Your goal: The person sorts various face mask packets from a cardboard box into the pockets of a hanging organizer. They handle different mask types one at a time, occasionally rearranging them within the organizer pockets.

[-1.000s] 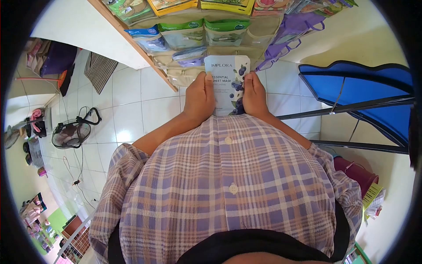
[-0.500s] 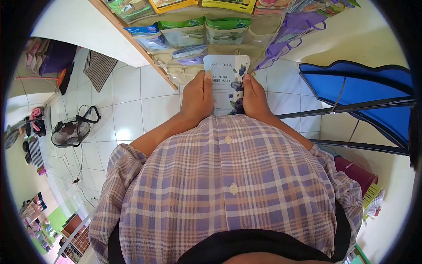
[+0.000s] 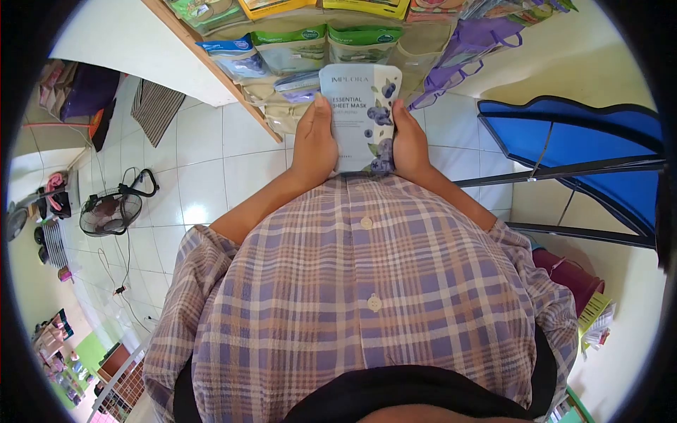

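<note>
A pale blue and white sheet mask packet (image 3: 352, 141) with blueberries printed down its right side stands upright in front of my chest, its lettered face toward me. My left hand (image 3: 316, 141) grips its left edge, thumb on the front. On the opposite edge, my right hand (image 3: 410, 144) closes round the packet the same way. The fingers behind it are hidden. Just beyond the packet hangs a beige pocket organizer (image 3: 423, 62); its pockets hold several packets, among them a green-topped packet (image 3: 293, 53) and a blue packet (image 3: 236, 58).
Purple bags (image 3: 469, 53) hang at the organizer's right. A blue panel on a black frame (image 3: 585, 137) leans at the right, above a maroon bucket (image 3: 568, 275). On the tiled floor to the left stands a black fan (image 3: 111, 211) with a trailing cord. A wooden edge (image 3: 233, 88) borders the organizer.
Both hands have raised the sheet mask packet slightly, away from my body and toward the organizer. More of its front now shows, and the grip stays on both side edges.
</note>
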`<act>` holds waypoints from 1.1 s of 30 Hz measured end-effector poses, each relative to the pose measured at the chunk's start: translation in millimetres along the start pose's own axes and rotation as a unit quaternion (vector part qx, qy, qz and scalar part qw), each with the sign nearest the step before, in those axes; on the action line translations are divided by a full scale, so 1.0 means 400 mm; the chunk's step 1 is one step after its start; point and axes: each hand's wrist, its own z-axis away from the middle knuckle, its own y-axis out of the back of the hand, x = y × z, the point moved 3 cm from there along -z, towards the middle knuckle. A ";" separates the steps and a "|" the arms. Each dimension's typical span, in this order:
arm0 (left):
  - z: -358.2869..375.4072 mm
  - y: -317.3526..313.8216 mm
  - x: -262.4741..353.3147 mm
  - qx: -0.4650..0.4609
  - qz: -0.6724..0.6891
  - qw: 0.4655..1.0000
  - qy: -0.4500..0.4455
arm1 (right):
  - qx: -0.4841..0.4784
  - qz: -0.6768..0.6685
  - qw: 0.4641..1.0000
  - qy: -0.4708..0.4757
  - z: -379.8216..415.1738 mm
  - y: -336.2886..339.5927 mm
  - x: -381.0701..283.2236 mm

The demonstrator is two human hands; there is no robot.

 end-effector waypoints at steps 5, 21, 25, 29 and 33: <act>0.005 -0.003 0.019 -0.023 0.045 0.999 0.011 | -0.094 -0.201 0.974 -0.050 -0.011 -0.013 0.008; 0.047 0.019 -0.020 -0.177 0.314 0.920 0.153 | -0.115 -0.096 0.978 -0.148 0.063 -0.012 -0.015; 0.048 0.036 -0.029 -0.176 0.323 0.910 0.189 | -0.138 0.012 0.984 -0.112 0.063 0.004 -0.023; 0.033 0.053 -0.001 -0.210 0.345 0.891 0.207 | -0.144 -0.031 0.980 -0.136 0.072 -0.031 -0.066; -0.005 0.093 -0.054 -0.271 0.296 0.898 0.179 | -0.186 -0.079 0.963 -0.178 0.031 -0.022 -0.018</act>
